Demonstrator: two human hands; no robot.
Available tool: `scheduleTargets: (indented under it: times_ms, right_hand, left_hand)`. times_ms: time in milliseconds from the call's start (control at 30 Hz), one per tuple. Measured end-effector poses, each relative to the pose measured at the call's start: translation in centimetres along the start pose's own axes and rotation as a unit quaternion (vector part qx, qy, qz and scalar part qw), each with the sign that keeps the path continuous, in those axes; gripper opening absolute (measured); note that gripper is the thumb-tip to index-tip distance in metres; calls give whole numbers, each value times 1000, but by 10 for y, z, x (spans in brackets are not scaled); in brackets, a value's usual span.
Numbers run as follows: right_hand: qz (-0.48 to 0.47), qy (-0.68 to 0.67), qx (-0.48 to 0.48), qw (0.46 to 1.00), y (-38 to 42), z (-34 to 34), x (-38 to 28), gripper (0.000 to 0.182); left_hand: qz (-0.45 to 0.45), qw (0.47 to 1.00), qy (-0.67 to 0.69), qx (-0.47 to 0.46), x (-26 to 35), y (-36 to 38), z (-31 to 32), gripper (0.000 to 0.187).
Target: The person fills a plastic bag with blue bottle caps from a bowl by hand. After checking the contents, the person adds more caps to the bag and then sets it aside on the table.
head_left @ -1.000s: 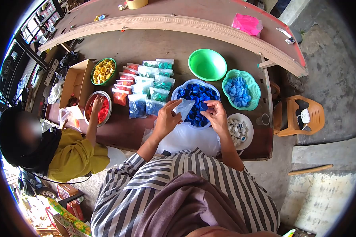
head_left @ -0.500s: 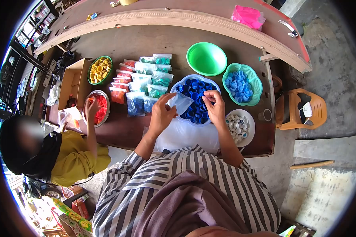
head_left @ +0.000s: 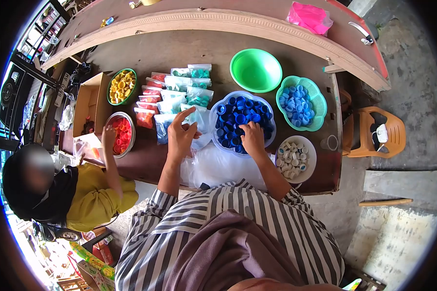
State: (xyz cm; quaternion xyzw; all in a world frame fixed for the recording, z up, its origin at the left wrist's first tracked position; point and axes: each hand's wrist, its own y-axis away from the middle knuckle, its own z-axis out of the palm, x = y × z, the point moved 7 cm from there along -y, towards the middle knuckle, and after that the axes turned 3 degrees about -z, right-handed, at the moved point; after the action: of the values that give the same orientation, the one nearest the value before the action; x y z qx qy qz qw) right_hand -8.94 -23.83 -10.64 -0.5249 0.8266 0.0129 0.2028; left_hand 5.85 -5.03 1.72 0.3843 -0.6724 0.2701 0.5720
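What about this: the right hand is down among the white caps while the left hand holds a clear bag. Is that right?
Not quite: the caps are the wrong colour. The head view shows the right hand down among the dark blue caps; the white caps are in the bowl beside them. The left hand does hold a clear bag.

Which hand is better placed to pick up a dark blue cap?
Right, I'd say: the right hand has its fingertips at the dark blue caps, while the left hand holds the clear bag.
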Motion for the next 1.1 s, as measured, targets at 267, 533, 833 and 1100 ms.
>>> scheduleTargets:
  times_ms: [267,533,833,1100]
  right_hand:
    - [-5,-75,-22,997,-2,13,10,19]
    - [123,-484,-62,864,3,14,34,29]
    - [222,-654,-54,721,20,-3,23,30]
    - [130,-518,10,845,16,-23,11,42]
  left_hand:
    - [2,1000,-9,26,-13,-2,-8,41]
    - [5,1000,-1,12,-2,4,-1,39]
    - [17,999,25,-14,-8,9,3,40]
    - [33,997,51,-40,-9,29,14,41]
